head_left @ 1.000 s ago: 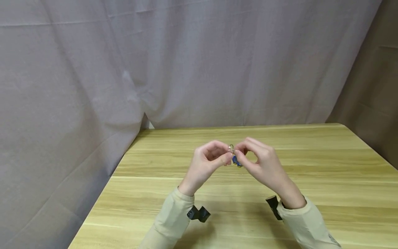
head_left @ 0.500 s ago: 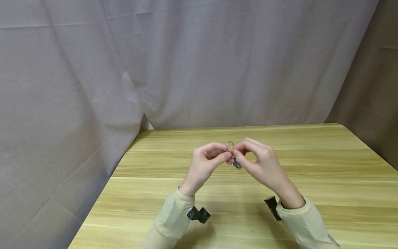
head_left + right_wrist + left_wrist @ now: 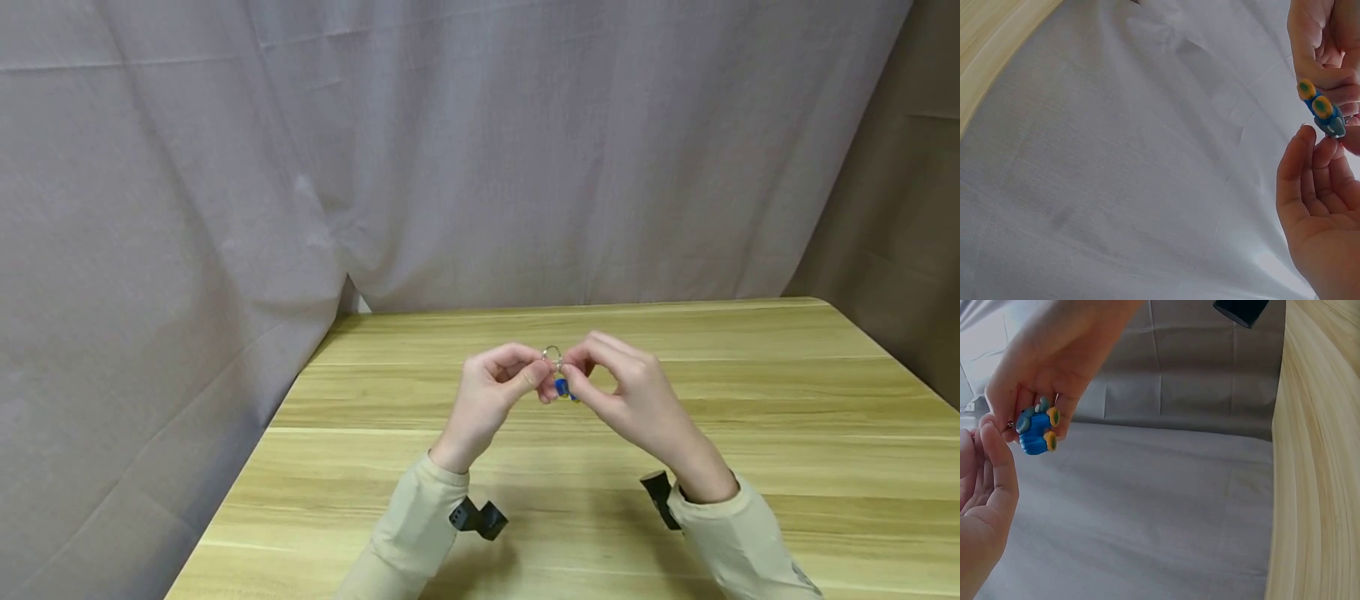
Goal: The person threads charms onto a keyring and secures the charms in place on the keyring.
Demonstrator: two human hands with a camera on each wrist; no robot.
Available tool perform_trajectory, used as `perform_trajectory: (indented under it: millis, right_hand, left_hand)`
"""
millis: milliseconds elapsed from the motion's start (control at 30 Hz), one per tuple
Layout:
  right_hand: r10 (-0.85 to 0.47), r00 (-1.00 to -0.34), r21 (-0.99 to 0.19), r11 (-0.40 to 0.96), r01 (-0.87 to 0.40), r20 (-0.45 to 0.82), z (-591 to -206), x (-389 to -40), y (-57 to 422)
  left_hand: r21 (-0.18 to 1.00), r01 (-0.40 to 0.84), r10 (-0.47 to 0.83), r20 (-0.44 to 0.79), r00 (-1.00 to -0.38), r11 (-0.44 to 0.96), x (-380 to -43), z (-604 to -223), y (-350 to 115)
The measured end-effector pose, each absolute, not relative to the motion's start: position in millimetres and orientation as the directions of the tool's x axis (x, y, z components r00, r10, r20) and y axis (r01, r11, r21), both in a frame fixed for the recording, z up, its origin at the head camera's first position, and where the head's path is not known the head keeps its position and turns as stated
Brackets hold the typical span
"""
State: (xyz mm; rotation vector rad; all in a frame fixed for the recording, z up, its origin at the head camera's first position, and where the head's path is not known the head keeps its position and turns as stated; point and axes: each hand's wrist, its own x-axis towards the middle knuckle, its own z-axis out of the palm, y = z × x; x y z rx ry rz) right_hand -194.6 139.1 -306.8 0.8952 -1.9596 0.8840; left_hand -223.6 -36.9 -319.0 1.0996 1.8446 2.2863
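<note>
My two hands meet over the table, holding a keychain between them. Its thin metal ring (image 3: 552,352) stands up in the gap between my fingertips, and a small blue figurine (image 3: 1036,431) with yellow-orange feet dangles below. The left hand (image 3: 497,392) pinches the ring's left side between thumb and index finger. On the opposite side, the right hand (image 3: 626,387) pinches the keychain with thumb and index fingertip close to where ring and figurine join. In the right wrist view the figurine's two round feet (image 3: 1322,106) face the camera; fingers partly hide the ring.
The wooden table (image 3: 337,500) lies beneath both hands. Grey cloth (image 3: 480,150) hangs behind it and along the left. Black wrist cameras (image 3: 478,518) are strapped over the light sleeves (image 3: 405,525).
The ring first looked narrow, then rose into a wider arch and has now shifted slightly left. The figurine has swung and turned beneath it. My left hand has edged left; the right has barely moved.
</note>
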Motion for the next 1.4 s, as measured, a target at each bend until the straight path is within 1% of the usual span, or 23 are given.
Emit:
perform_trajectory:
  millis: [233, 333, 467, 600, 833, 1033, 1267, 1400]
  right_hand:
    - [-0.272, -0.438, -0.272, 0.483, -0.832, 0.857, -306.1, -193.2, 137.6]
    - [-0.281, -0.430, -0.268, 0.468, -0.842, 0.858, -305.5, -193.0, 136.7]
    - [-0.286, -0.428, -0.266, 0.465, -0.844, 0.857, -305.3, -193.3, 136.6]
    - [-0.284, -0.439, -0.273, 0.475, -0.837, 0.852, -305.5, -193.4, 137.0]
    - [-0.279, -0.377, -0.215, 0.473, -0.854, 0.883, -305.1, -194.5, 136.3]
    - [-0.269, -0.362, -0.202, 0.480, -0.854, 0.892, -306.1, -195.0, 136.9]
    - [-0.242, -0.375, -0.213, 0.506, -0.836, 0.895, -304.9, -193.3, 137.9]
    - [-0.230, -0.417, -0.255, 0.514, -0.819, 0.879, -303.7, -190.7, 138.5]
  left_hand:
    - [0.874, 0.361, 0.428, 0.477, -0.768, -0.326, -218.0, -317.4, -37.9]
    - [0.870, 0.389, 0.405, 0.487, -0.774, -0.303, -217.0, -317.2, -37.2]
    - [0.851, 0.444, 0.374, 0.522, -0.766, -0.279, -216.9, -317.4, -35.9]
    - [0.841, 0.455, 0.369, 0.538, -0.758, -0.294, -217.0, -317.4, -34.8]
    - [0.842, 0.446, 0.380, 0.537, -0.753, -0.304, -217.7, -318.3, -35.1]
    - [0.841, 0.442, 0.402, 0.538, -0.740, -0.312, -216.4, -316.7, -35.0]
    - [0.847, 0.441, 0.411, 0.530, -0.742, -0.297, -214.8, -315.1, -35.7]
    - [0.846, 0.444, 0.409, 0.531, -0.742, -0.293, -214.3, -314.7, -34.7]
